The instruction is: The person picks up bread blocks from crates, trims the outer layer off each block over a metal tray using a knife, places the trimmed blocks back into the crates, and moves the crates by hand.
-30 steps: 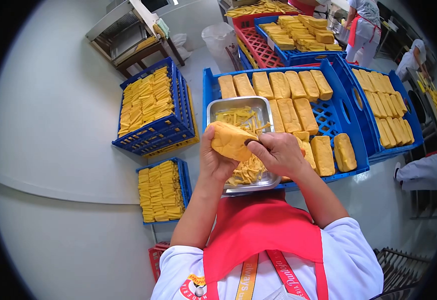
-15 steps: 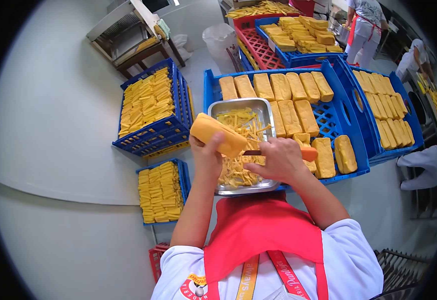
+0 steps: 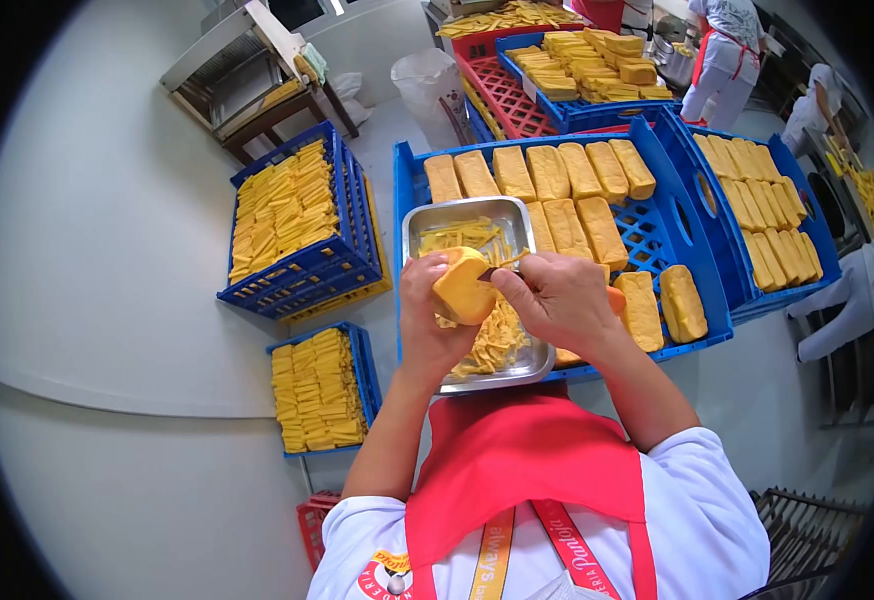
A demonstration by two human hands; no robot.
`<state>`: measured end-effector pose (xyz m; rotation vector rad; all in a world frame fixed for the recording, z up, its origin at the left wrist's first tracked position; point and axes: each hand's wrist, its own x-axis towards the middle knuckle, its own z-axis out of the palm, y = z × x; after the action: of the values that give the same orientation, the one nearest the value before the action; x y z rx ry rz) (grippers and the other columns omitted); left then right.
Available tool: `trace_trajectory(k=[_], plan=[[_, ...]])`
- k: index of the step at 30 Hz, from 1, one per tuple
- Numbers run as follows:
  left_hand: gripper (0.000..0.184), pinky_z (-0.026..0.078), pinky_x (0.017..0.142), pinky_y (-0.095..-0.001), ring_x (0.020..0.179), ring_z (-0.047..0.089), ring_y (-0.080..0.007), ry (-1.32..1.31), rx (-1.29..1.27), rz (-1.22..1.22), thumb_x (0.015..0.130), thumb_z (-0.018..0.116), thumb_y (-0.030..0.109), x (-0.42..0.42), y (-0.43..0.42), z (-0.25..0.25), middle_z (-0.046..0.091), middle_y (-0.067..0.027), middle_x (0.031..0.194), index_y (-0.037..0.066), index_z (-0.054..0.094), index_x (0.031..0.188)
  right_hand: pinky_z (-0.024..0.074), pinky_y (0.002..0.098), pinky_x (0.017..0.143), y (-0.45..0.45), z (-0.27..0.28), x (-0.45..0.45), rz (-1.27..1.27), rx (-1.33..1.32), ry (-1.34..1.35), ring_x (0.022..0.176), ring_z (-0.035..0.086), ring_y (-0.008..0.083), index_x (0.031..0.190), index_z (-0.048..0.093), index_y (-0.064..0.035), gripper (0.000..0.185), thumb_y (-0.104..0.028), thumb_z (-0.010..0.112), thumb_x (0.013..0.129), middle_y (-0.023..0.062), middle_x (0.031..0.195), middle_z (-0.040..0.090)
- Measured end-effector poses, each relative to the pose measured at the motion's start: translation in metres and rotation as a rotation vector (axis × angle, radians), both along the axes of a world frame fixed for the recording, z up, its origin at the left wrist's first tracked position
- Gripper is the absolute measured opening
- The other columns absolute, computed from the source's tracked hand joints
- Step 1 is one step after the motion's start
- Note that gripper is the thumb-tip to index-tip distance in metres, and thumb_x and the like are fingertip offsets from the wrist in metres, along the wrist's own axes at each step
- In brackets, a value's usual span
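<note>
My left hand (image 3: 433,315) is wrapped round a yellow bread loaf (image 3: 465,292), held tilted above a metal tray with one end turned toward me. In my right hand (image 3: 569,298) is a knife (image 3: 616,300) with an orange handle. Its blade, mostly hidden by my fingers, meets the loaf's right edge, where a thin strip of crust sticks out. Below lies the metal tray (image 3: 509,378), filled with crust trimmings (image 3: 502,342). The tray rests on the left part of a blue crate (image 3: 679,352), and whole loaves (image 3: 642,312) stand in rows beside it.
To the left, blue crates (image 3: 282,278) hold stacked yellow strips, and a lower crate (image 3: 365,372) holds more. Another crate of loaves (image 3: 765,225) is on the right. Behind are a red crate (image 3: 517,95) and a plastic bag (image 3: 427,85). Co-workers (image 3: 732,55) stand at the far right.
The loaf has been turned from lying crosswise to showing its end toward me. My right hand and the knife have moved up and left, and a crust strip now peels off the edge.
</note>
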<state>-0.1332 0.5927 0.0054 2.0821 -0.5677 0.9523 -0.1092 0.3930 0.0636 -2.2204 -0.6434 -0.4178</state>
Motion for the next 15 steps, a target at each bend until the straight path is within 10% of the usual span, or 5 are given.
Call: trace_trajectory(k=[5, 10, 15], plan=[[0.078, 0.036, 0.112, -0.0497, 0.122, 0.056, -0.0357, 0.060, -0.144, -0.050, 0.069, 0.086, 0.006, 0.004, -0.006, -0.016, 0.056, -0.0165, 0.128, 0.011, 0.042, 0.133, 0.0417, 0.0438, 0.050, 0.001, -0.008, 0.006, 0.067, -0.017, -0.023, 0.053, 0.057, 0.0334, 0.062, 0.060, -0.0044, 0.050, -0.040, 0.063, 0.096, 0.0159, 0.056, 0.054], [0.075, 0.029, 0.116, -0.0571, 0.127, 0.053, -0.0388, -0.049, 0.050, 0.034, 0.070, 0.085, 0.005, 0.006, 0.002, -0.011, 0.054, -0.0149, 0.132, 0.012, 0.044, 0.132, 0.0485, 0.0445, 0.055, -0.007, -0.008, 0.007, 0.188, -0.037, 0.567, 0.057, 0.065, 0.0327, 0.060, 0.067, -0.0070, 0.062, -0.062, 0.062, 0.088, 0.0140, 0.054, 0.059], [0.053, 0.022, 0.121, -0.0590, 0.131, 0.051, -0.0361, -0.182, 0.290, 0.148, 0.070, 0.078, 0.001, 0.003, 0.018, -0.007, 0.057, -0.0099, 0.128, 0.019, 0.060, 0.116, 0.0495, 0.0378, 0.060, -0.021, -0.012, 0.007, 0.108, -0.460, 0.339, 0.059, 0.063, 0.0248, 0.078, 0.073, -0.0032, 0.059, -0.061, 0.081, 0.071, 0.0080, 0.064, 0.064]])
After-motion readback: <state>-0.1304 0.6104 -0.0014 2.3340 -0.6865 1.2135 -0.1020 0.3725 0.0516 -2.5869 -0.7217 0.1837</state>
